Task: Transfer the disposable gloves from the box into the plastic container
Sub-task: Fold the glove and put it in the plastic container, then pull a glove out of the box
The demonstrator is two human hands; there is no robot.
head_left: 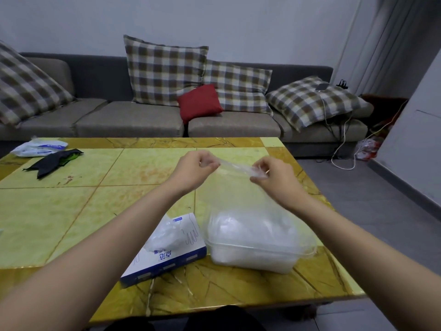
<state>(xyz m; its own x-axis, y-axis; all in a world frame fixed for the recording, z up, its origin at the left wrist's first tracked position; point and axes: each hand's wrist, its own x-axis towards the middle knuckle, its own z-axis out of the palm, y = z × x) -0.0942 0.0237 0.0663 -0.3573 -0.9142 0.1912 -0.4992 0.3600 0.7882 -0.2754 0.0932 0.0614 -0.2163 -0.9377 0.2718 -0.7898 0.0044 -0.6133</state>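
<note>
Above the container (253, 260) beside the box (167, 260), left fingers (208, 163) and right fingers (259, 172) pinch a stretched glove (235, 167).

Glove box (167, 256): white top with printed glove outline, blue side, lying flat near the front edge of the table (71, 211), a crumpled tuft of clear gloves (164, 235) bulging out of its top opening. Plastic container (253, 259): clear, rounded-rectangular, upright just to the right of the box, heaped above its rim with filmy whitish gloves. One glove (235, 167): thin transparent film, pulled taut above the container between the left hand (196, 168) and right hand (272, 174), both pinching its upper edge, the rest hanging down toward the heap.
</note>
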